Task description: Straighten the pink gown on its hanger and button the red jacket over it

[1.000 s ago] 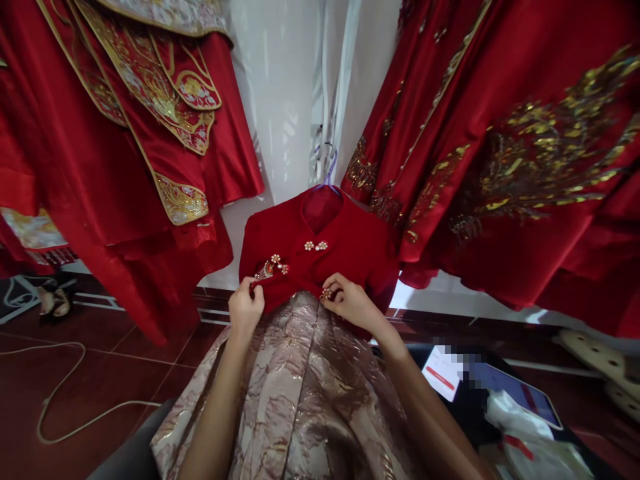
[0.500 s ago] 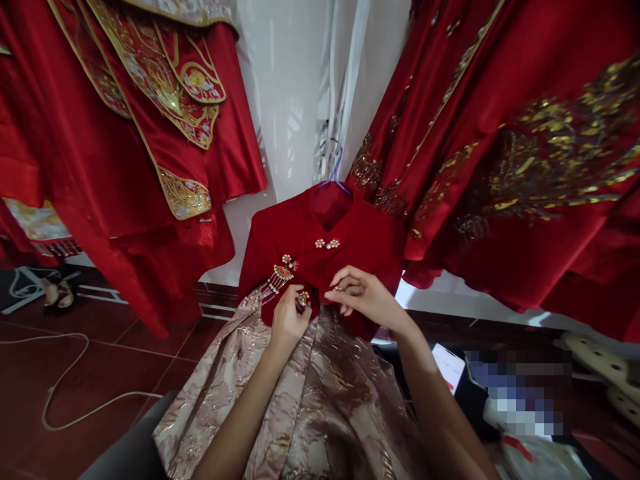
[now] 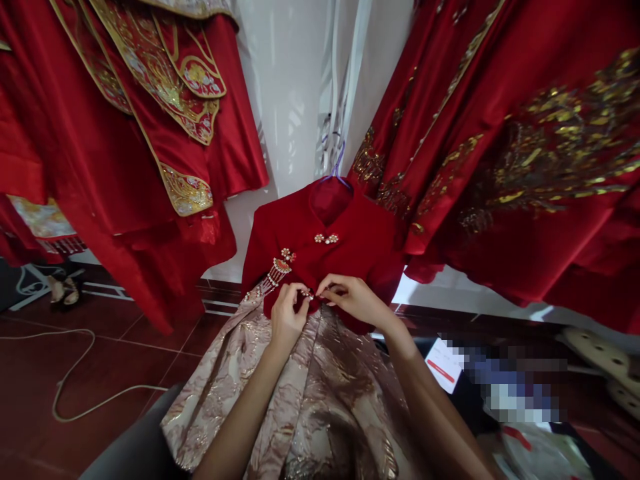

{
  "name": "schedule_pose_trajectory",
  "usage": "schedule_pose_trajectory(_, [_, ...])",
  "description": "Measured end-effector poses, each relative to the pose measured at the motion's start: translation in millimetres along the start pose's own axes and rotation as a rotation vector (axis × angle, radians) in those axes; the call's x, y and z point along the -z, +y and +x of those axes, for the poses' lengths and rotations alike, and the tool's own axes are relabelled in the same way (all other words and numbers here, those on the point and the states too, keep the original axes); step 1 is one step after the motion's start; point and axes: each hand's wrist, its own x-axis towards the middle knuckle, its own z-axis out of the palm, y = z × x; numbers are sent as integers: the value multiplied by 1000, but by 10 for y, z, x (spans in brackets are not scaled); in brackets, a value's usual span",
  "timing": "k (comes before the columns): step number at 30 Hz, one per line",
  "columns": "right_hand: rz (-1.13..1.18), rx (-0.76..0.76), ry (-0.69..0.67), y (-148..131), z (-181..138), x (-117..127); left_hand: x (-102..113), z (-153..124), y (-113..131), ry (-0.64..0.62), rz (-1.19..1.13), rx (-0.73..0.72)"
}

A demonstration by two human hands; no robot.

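Note:
A short red jacket point(image 3: 365, 233) hangs on a thin purple hanger point(image 3: 337, 172), above a pale pink-gold brocade skirt point(image 3: 300, 373). At its collar a flower-shaped pearl clasp point(image 3: 327, 239) is fastened. A beaded tassel brooch point(image 3: 280, 267) is on the left side of the chest. Low on the front, my left hand point(image 3: 289, 317) pinches a jewelled flower clasp point(image 3: 307, 293) between thumb and fingers. Right beside it, my right hand point(image 3: 353, 298) pinches at the jacket's front edge, its fingertips almost meeting the left ones. What exactly lies between the right fingertips is hidden.
Red embroidered garments point(image 3: 195, 133) hang at left, and red sequinned ones point(image 3: 450, 167) at right. A lit phone point(image 3: 444, 365) and a plastic bag point(image 3: 543, 453) lie at lower right. A pale cable point(image 3: 75, 419) and high-heeled shoes point(image 3: 64, 292) are on the tiled floor.
My right hand has moved left and slightly down, bringing its fingertips close to the clasp in my left hand. The left hand stays at the jacket's lower front. The view has shifted slightly.

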Motion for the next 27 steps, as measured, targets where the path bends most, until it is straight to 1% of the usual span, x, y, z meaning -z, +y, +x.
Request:
schedule_pose_trajectory(4, [-93,-17,-37,19,-1,3,6,13,-28,-55,72,-74])
schedule_pose_trajectory(8, [-103,-52,-12,60,-13,39,-14,65,-62,-93,188,-110])
schedule_pose_trajectory(10, [-102,-70,8,88,-17,60,-6,83,-55,-97,209,-129])
schedule_pose_trajectory(12, [-115,-74,35,120,-9,70,18,82,-28,-87,183,-142])
schedule_pose_trajectory(14, [-166,-60,93,151,10,67,52,66,15,-70,116,-142])
schedule_pose_trajectory(16, [-251,-40,160,176,34,54,82,42,59,-47,39,-126])
schedule_pose_trajectory(18, [-307,-36,196,186,50,40,100,16,92,-27,-18,-92])
schedule_pose_trajectory(20, [-277,-43,175,180,50,32,102,-7,109,-14,-61,-54])
schedule_pose_trajectory(24, [-78,-27,31,123,15,24,82,-29,111,43,-169,14])
schedule_pose_trajectory(27, [-7,-14,-20,81,2,5,72,-25,110,81,-204,35])
